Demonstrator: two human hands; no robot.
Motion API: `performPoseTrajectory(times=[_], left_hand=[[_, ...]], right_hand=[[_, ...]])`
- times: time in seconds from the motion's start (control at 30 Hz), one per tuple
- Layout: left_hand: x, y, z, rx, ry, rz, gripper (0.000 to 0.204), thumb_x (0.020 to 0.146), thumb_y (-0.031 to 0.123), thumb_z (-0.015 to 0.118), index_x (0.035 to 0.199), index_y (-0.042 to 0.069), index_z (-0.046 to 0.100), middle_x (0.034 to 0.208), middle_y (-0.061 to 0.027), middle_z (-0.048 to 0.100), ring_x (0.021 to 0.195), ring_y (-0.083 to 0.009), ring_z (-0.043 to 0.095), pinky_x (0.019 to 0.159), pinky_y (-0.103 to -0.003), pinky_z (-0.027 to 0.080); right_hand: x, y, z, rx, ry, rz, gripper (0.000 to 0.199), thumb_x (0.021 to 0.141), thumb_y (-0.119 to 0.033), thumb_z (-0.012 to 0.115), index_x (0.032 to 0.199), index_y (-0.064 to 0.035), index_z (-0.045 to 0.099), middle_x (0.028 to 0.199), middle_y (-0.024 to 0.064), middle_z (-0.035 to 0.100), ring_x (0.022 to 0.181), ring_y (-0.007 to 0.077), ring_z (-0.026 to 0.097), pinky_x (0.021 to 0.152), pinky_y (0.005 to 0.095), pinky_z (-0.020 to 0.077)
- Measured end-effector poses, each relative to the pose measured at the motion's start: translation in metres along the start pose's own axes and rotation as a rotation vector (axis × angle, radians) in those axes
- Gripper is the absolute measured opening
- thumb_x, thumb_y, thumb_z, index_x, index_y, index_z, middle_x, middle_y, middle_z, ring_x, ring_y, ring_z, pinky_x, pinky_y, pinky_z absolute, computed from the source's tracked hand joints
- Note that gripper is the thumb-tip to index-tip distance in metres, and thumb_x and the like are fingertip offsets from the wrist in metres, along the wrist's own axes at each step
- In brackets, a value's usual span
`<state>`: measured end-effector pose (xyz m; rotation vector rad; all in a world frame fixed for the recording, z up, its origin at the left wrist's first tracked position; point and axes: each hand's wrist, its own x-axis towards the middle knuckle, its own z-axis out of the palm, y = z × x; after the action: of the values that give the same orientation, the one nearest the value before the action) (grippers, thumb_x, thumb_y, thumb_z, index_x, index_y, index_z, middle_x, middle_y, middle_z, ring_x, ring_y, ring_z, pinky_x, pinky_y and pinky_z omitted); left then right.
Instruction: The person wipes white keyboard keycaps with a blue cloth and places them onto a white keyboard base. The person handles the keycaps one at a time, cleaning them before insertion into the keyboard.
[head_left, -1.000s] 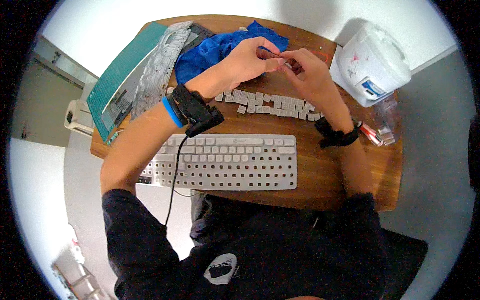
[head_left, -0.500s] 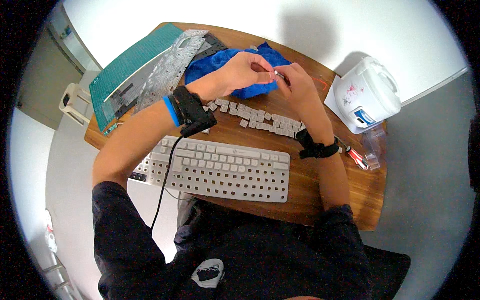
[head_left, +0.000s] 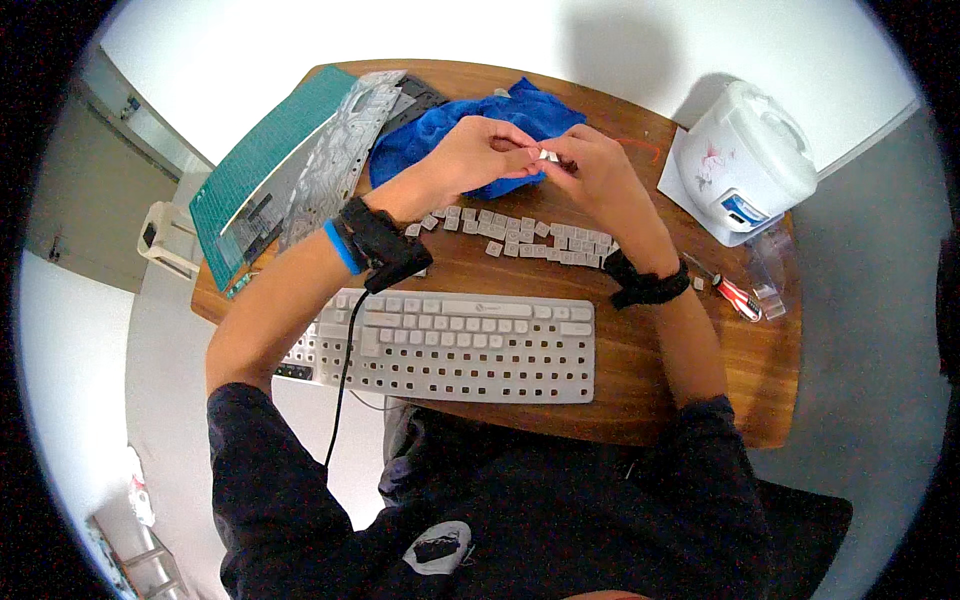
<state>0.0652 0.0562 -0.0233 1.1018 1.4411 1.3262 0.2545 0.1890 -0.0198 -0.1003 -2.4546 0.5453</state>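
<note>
White piece (head_left: 549,156) between left fingers (head_left: 507,130) and right fingers (head_left: 572,147), direction unclear; keyboard (head_left: 460,347) crosswise.

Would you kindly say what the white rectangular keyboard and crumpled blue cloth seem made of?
The white rectangular keyboard looks like smooth moulded plastic, given its even surface and crisp edges. The crumpled blue cloth seems matt fabric, possibly towelling, judging by its soft folds.

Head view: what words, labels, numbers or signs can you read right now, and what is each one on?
No text is clear enough to quote.
Keyboard: upper-edge mark, too small to read.
Loose keycaps: any legends too small.
White lidded appliance: blue label, too blurred.
Black shirt: white patch with dark picture, no readable lettering.
</note>
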Motion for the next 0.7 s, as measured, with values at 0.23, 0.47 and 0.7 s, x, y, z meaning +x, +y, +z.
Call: performPoseTrajectory(times=[0.23,0.47,0.7], left_hand=[[-0.007,0.01,-0.009,0.877,0.146,0.453,0.036,0.092,0.014,0.087,0.125,0.008,0.074,0.11,-0.0093,0.074,0.101,-0.0267,0.075,0.083,-0.038,0.062],[-0.005,-0.006,-0.02,1.168,0.04,0.464,0.041,0.091,0.016,0.086,0.127,0.008,0.068,0.111,-0.0184,0.07,0.102,-0.043,0.071,0.087,-0.05,0.058],[-0.011,0.001,-0.015,1.089,0.033,0.52,0.035,0.093,0.017,0.083,0.123,0.006,0.069,0.111,-0.0201,0.072,0.102,-0.0443,0.072,0.086,-0.053,0.058]], right_hand=[[-0.002,0.016,0.001,0.028,0.041,0.066,0.02,0.098,-0.018,0.075,0.108,-0.001,0.07,0.098,0.0201,0.069,0.099,0.042,0.07,0.086,0.0515,0.0567],[-0.005,0.003,0.01,-0.082,-0.116,0.041,0.02,0.099,-0.017,0.074,0.108,-0.0035,0.062,0.104,0.0204,0.068,0.101,0.0435,0.069,0.087,0.0522,0.0569],[-0.002,-0.003,0.008,-0.03,-0.067,-0.054,0.019,0.099,-0.015,0.072,0.11,-0.0042,0.06,0.106,0.0196,0.066,0.102,0.0434,0.069,0.087,0.0533,0.0573]])
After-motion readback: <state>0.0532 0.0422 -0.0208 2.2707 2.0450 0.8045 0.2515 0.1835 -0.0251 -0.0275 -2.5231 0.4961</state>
